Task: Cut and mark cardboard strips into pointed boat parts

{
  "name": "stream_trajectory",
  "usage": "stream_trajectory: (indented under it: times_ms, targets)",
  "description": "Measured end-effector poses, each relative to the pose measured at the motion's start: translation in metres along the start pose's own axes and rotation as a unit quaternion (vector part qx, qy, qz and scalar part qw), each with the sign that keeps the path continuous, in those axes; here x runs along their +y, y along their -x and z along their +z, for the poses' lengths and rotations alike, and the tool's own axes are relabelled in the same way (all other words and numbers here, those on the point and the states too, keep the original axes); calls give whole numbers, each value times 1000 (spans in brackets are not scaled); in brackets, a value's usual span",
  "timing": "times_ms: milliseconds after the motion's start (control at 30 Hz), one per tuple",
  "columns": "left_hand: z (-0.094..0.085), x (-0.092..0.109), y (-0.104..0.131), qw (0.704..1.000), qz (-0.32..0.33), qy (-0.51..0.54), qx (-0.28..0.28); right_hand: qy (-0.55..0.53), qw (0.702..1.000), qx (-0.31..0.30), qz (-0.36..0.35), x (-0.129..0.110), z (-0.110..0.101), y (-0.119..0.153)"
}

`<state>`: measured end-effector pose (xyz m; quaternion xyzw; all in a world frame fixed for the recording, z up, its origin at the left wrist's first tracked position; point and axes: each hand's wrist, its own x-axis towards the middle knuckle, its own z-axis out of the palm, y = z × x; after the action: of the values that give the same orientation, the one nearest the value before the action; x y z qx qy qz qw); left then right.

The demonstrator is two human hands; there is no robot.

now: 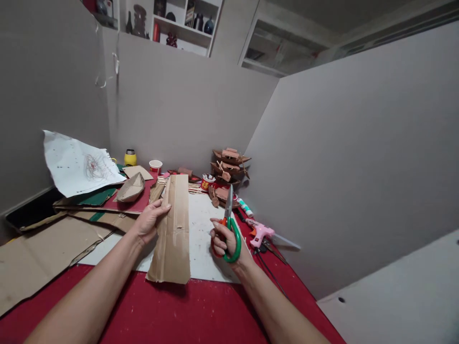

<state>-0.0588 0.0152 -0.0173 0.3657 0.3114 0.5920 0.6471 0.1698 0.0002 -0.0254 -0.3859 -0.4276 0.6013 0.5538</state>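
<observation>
My left hand [149, 221] grips the left edge of a long strip of brown cardboard [179, 239], thumb on its front face. The strip stands tilted up over the white board [202, 215] and the red table cover [158, 310]. In my right hand [225, 239] is a pair of scissors [229, 210] with green and orange handles, fingers through the loops. The blades point up and look closed, to the right of the cardboard and apart from it.
Cardboard sheets [43, 253], a folded cardboard boat [131, 188] and a drawn-on paper [82, 165] lie left. Small brown model boats [229, 165] stand at the back, beside a paper cup [208, 182]. A pink glue gun [261, 233] lies right, near the grey partition [351, 167].
</observation>
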Motion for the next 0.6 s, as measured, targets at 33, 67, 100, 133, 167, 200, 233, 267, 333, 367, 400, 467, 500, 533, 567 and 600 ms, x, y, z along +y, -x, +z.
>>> stream_trajectory:
  times_ms: [33, 67, 100, 133, 167, 200, 233, 267, 333, 367, 400, 467, 500, 533, 567, 600]
  targets:
    - [3, -1, 2, 1000, -7, -4, -9, 1, 1000, -4, 2, 5, 0, 0]
    - [8, -4, 3, 1000, -15, -9, -19, 2, 1000, -5, 0, 9, 1, 1]
    - [12, -7, 6, 999, -25, -13, -29, 2, 1000, -4, -6, 13, 3, 2]
    - [17, -10, 8, 998, -34, -17, -41, 2, 1000, -4, -10, 16, 6, 3]
    - [22, -15, 11, 997, -44, -24, -53, 2, 1000, -6, -10, 18, 9, 4]
    - [27, -20, 13, 996, -51, -34, -66, 3, 1000, -9, -12, 20, 13, 6]
    - [31, -25, 15, 994, -56, -47, -77, 5, 1000, -14, -24, 22, 15, 8]
    - [35, -29, 17, 993, -58, -63, -84, 10, 999, -16, -44, 23, 18, 9]
    - [40, -38, 20, 990, -56, -99, -83, 26, 995, -15, -92, 25, 19, 11]
    - [42, -41, 20, 989, -52, -116, -76, 37, 993, -11, -112, 24, 18, 12]
    - [42, -43, 19, 987, -46, -136, -68, 49, 991, -4, -127, 24, 16, 12]
    - [39, -45, 17, 982, -25, -180, -45, 74, 987, 21, -139, 21, 9, 10]
    - [36, -45, 15, 979, -13, -199, -29, 84, 984, 40, -149, 19, 5, 9]
    - [34, -43, 13, 977, 2, -214, -9, 91, 980, 66, -164, 16, 1, 7]
    - [32, -41, 12, 974, 18, -225, 14, 94, 975, 94, -179, 13, -2, 5]
    - [31, -39, 12, 972, 35, -230, 37, 95, 968, 124, -196, 10, -5, 4]
